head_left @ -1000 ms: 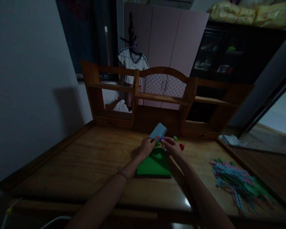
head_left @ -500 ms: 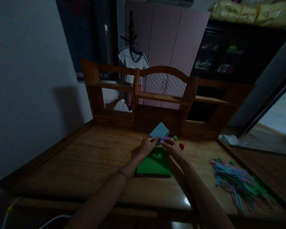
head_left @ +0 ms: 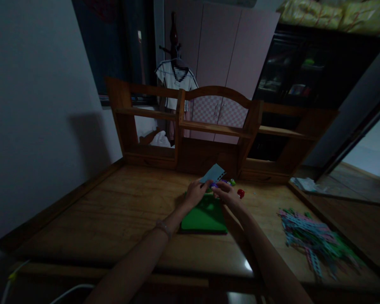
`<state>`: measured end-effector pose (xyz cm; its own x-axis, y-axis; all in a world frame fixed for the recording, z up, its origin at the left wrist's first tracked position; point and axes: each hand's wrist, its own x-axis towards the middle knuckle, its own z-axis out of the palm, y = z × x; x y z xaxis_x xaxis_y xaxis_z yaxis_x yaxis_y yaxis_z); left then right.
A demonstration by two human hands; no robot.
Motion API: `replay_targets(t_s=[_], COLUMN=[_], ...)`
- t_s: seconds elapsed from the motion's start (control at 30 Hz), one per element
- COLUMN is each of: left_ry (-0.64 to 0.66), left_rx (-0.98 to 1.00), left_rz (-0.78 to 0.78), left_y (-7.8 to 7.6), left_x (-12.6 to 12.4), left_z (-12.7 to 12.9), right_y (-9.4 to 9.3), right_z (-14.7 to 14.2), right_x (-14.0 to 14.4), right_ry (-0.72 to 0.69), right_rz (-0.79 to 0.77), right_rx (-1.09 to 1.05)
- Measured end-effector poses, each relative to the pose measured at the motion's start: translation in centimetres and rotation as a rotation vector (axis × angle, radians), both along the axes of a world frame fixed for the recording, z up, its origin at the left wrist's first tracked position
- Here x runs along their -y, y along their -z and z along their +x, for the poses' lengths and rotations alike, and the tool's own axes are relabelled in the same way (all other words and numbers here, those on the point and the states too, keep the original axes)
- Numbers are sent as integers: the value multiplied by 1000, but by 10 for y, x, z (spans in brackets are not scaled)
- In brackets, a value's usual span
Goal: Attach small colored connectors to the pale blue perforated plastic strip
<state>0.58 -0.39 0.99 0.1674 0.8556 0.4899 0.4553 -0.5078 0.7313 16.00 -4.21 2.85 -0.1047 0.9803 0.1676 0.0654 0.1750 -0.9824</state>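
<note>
My left hand (head_left: 195, 193) pinches a light blue paper card (head_left: 213, 173) with a punched edge, holding it tilted above the desk. My right hand (head_left: 227, 193) is closed on a small purple punch (head_left: 215, 184) at the card's lower edge. Both hands hover over the far end of a green mat (head_left: 204, 216) lying on the wooden desk (head_left: 120, 215). Small green (head_left: 232, 183) and red (head_left: 240, 193) punches sit just right of my right hand.
A heap of punched paper strips (head_left: 313, 240) in pink, blue and green lies at the right of the desk. A wooden shelf unit (head_left: 215, 126) stands along the desk's back edge. Folded white paper (head_left: 305, 184) rests at the far right corner.
The card has tipped slightly lower and the hands have shifted a little; the view has moved slightly upward. Otherwise nothing differs.
</note>
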Motion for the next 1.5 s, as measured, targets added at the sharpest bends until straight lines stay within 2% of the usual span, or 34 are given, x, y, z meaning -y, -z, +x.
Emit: replay_targets(t_s=[0.33, 0.77, 1.1, 1.5], left_ry=[-33, -22, 7, 51], left_rx=[45, 49, 28, -2], left_rz=[-29, -26, -28, 39], left_y=[-8, -3, 2, 11], left_x=[6, 1, -2, -9], left_z=[0, 1, 0, 1], right_y=[-4, -2, 1, 3], right_z=[-1, -1, -3, -1], right_x=[3, 2, 3, -1], right_ry=[24, 46, 0, -7], right_rz=[-9, -25, 28, 18], right_rx=[28, 38, 37, 55])
